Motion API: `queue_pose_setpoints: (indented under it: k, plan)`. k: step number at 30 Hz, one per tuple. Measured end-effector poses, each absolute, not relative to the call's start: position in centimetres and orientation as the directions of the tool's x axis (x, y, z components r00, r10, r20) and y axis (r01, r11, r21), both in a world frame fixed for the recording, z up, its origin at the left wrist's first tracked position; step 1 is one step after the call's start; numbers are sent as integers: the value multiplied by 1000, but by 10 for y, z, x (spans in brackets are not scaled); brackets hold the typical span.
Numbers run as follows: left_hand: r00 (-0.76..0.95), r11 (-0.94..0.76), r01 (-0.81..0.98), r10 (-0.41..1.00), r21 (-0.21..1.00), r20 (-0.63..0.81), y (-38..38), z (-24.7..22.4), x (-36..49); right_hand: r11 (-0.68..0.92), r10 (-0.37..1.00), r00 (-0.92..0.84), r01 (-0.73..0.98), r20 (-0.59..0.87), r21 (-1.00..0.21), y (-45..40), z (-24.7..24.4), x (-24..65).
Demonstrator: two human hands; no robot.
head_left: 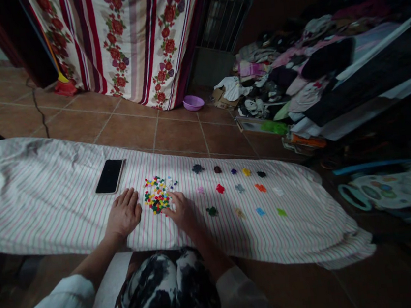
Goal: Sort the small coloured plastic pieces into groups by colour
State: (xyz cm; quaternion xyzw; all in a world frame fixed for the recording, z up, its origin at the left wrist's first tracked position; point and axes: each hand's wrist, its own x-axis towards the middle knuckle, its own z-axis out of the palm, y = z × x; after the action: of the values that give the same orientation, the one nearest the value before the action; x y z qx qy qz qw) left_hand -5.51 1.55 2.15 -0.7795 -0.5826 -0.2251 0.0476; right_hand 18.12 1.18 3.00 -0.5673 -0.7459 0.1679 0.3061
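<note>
A mixed pile of small coloured pieces [156, 194] lies on the striped cloth [67, 209]. My right hand [180, 210] is at the pile's right edge, thumb and forefinger apart at its pieces; no held piece can be made out. Flat on the cloth left of the pile rests my left hand [124, 213], its fingers stretched out and holding nothing. To the right lie small single-colour heaps in rows, among them a red heap [220, 188], a yellow heap [246, 172], an orange heap [260, 188], a blue heap [260, 211] and a dark green heap [211, 211].
A phone [109, 176] with a dark screen lies beyond my left hand. Past the cloth's far edge, a purple basin [193, 103] stands on the tiled floor before a floral curtain [118, 40]. Piled clothes [292, 65] fill the right back.
</note>
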Motion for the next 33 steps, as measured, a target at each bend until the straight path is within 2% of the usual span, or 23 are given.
queue_pose_setpoints:
  k: [8, 13, 19, 23, 28, 33]
  plan:
    - [210, -299, 935, 899, 190, 384, 15, 26, -53, 270, 957, -129, 724, 260, -634, 33, 23, 166]
    - [211, -293, 942, 895, 162, 393, 15, 26, -52, 312, 938, -111, 684, 328, -660, 35, 26, 165]
    - [229, -304, 944, 882, 127, 412, 15, 25, -52, 306, 945, -176, 774, 276, -555, -2, 26, 172]
    - [213, -297, 941, 890, 160, 404, 15, 23, -53, 321, 944, -223, 796, 244, -513, -5, 26, 172]
    - [205, -301, 933, 894, 196, 398, 15, 22, -53, 313, 944, -187, 769, 272, -557, 17, 19, 165]
    - [215, -303, 937, 894, 176, 393, 15, 25, -52, 316, 932, -118, 729, 343, -608, 27, 14, 163]
